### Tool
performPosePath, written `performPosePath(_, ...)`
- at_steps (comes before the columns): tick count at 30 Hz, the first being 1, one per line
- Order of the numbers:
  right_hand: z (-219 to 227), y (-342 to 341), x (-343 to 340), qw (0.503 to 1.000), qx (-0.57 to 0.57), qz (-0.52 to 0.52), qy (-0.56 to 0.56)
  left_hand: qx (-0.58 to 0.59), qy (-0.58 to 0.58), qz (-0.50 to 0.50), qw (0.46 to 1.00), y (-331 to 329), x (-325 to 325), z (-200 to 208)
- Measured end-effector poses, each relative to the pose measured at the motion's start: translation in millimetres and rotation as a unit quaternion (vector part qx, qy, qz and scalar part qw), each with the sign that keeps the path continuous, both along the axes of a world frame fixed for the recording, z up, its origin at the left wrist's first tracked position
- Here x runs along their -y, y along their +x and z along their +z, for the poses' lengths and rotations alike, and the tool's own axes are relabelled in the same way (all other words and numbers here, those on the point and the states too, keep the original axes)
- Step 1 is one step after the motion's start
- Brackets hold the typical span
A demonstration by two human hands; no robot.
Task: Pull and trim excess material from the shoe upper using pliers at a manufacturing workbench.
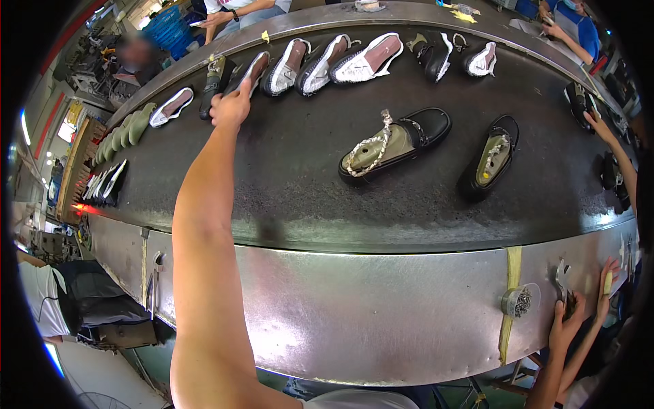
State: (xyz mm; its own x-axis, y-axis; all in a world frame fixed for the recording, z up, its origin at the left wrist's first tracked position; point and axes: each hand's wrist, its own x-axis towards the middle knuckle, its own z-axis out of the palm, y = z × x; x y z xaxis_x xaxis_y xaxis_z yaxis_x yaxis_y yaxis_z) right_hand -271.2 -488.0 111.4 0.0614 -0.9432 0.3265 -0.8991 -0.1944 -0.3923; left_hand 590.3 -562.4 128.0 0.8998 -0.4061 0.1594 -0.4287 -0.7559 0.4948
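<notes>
My left arm stretches far across the dark belt. At its end my left hand (231, 107) is closed on the near end of a black shoe (215, 83) with an olive lining. Close against my fingers is another dark shoe with a pinkish insole (256, 67); I cannot tell whether they touch it too. Nearer the middle of the belt lies a black loafer (426, 129) with a pale braided cord over its opening. To its right sits a second black loafer (470, 183), also with a braided cord inside. My right hand is not in view.
Several white-edged shoes (368, 61) line the far side of the belt (306, 170). Green shoe-shaped pieces (126, 136) lie far left. On the metal ledge (381, 307) stands a cup of small metal pieces (521, 302). Beside it a co-worker's hand (569, 317) holds a metal tool (563, 276).
</notes>
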Motion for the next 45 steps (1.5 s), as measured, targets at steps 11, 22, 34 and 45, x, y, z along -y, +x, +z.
performPosePath(11, 5.2, 16.1, -4.4, 1.000, 0.010, 0.012, 0.005, -0.040, 0.077, -0.006, 0.996, -43.7, 33.0, 10.1)
performPosePath(22, 5.2, 30.3, -9.4, 0.997, 0.024, 0.038, -0.062, -0.043, 0.025, -0.163, 0.985, -135.3, -263.8, 63.3)
performPosePath(34, 10.4, 37.1, -19.0, 0.996, -0.020, 0.043, -0.082, 0.218, 0.025, -0.334, 0.917, -273.1, -421.4, 104.7)
performPosePath(45, 9.5, 38.2, -27.1, 0.994, -0.066, 0.026, -0.088, -0.015, 0.170, -0.334, 0.927, -245.3, -315.5, 97.8)
